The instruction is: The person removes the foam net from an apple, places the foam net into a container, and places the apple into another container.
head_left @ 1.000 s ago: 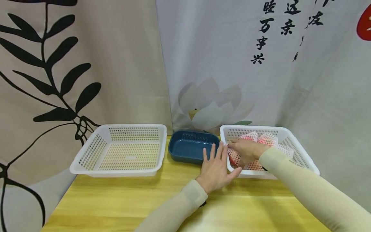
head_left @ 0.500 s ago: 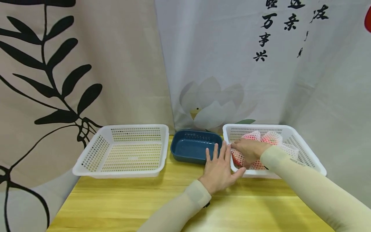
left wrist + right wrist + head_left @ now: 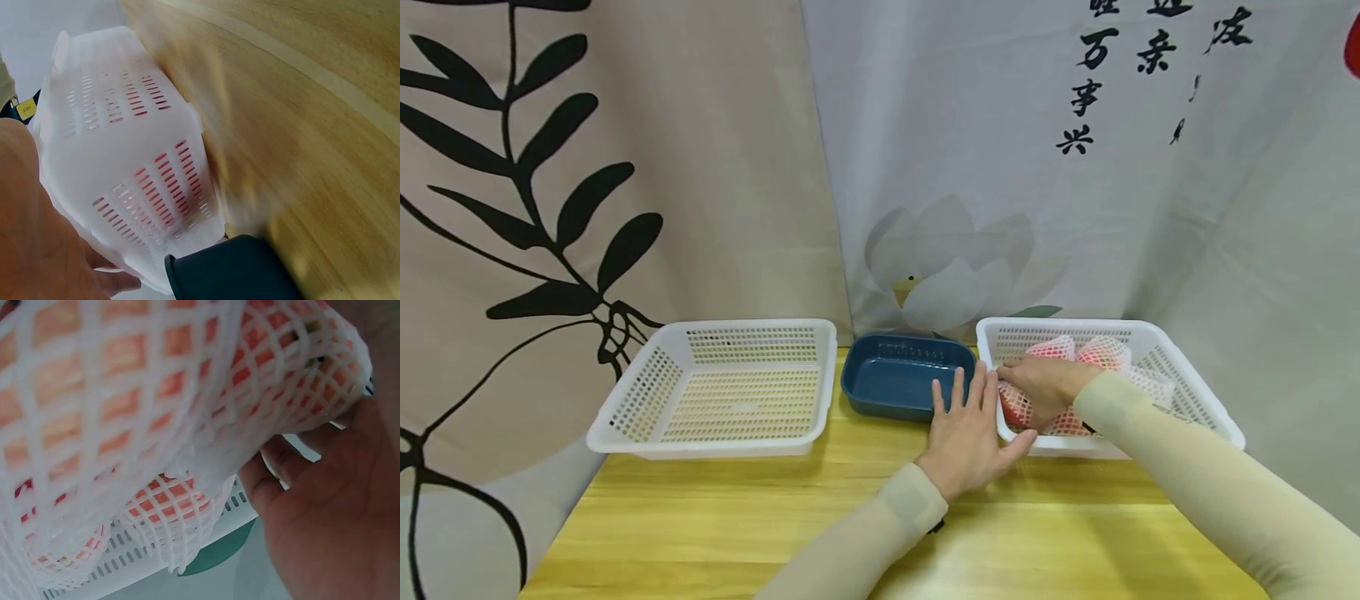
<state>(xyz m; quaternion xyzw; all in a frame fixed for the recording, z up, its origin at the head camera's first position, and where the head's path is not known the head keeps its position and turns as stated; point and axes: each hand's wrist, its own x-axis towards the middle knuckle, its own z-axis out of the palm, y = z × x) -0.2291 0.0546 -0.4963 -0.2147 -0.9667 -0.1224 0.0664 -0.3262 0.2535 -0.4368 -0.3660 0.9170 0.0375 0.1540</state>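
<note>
1. Netted fruit [image 3: 1017, 406]: gripped by right hand [image 3: 1047, 387], inside white basket [image 3: 1075, 448].
2. Other netted fruits [image 3: 1103, 353]: same basket, around right hand.
3. Left hand [image 3: 962, 450]: holding nothing, fingers straight and spread, just beside that basket; contact unclear.
4. Blue dish [image 3: 902, 379]: just past left fingertips.
5. Second basket [image 3: 741, 408]: well left of both hands, on worktop [image 3: 700, 517].

The right grip [image 3: 1051, 387] is in a basket [image 3: 1075, 449], a netted fruit [image 3: 1015, 407] between its thumb and fingers and other netted fruits [image 3: 1103, 353] behind it, before it and to its right. The left grip [image 3: 966, 450] is just outside this basket's near left corner. Beyond its fingertips sits a dish [image 3: 895, 383]; farther left, a second basket [image 3: 715, 451]. All three stand on the table [image 3: 737, 525].
</note>
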